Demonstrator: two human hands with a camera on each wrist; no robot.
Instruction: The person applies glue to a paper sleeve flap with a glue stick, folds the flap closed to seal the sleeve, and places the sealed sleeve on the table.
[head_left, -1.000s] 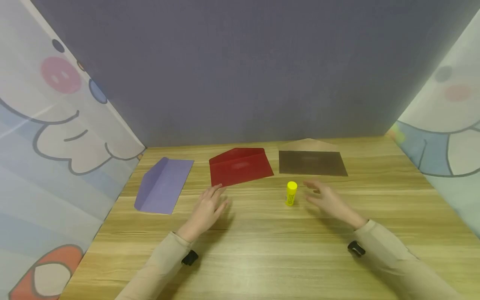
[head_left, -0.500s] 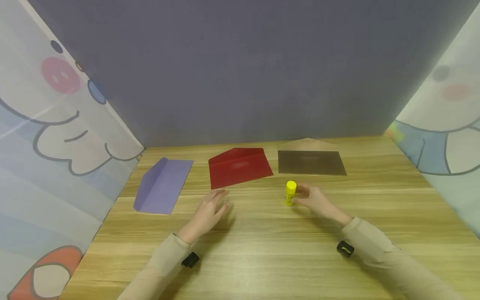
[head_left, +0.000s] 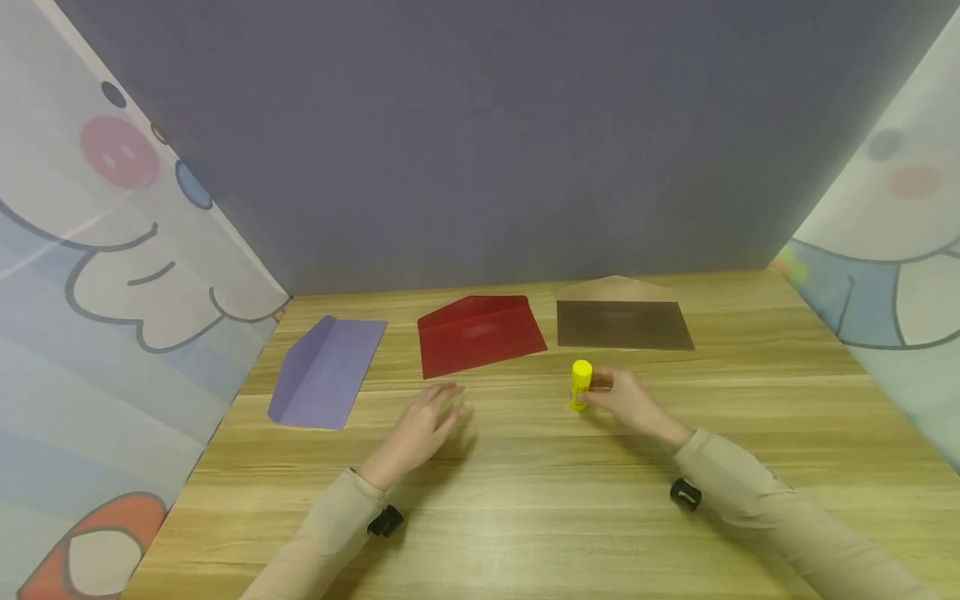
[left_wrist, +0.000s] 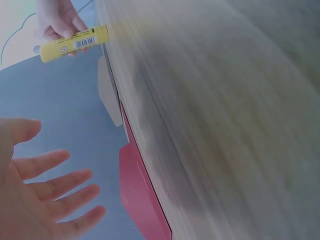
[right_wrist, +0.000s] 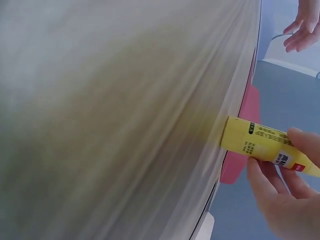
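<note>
A yellow glue stick (head_left: 580, 383) stands upright on the wooden table, right of centre. My right hand (head_left: 628, 402) holds it from the right, thumb on one side and fingers on the other, as the right wrist view shows on the glue stick (right_wrist: 260, 142). In front of the red envelope (head_left: 480, 335) hovers my left hand (head_left: 415, 429), fingers spread and holding nothing; the left wrist view shows the hand (left_wrist: 40, 190) with its fingers apart.
Left of the red envelope lies a purple envelope (head_left: 330, 375) with its flap unfolded. At the back right is a dark brown envelope (head_left: 624, 326), flap also unfolded. A grey panel (head_left: 495, 150) rises behind the table (head_left: 525, 517); printed cartoon curtains (head_left: 90, 275) flank it.
My right hand has moved left to the glue stick and taken hold of it. The left hand has drawn slightly back from the red envelope's edge.
</note>
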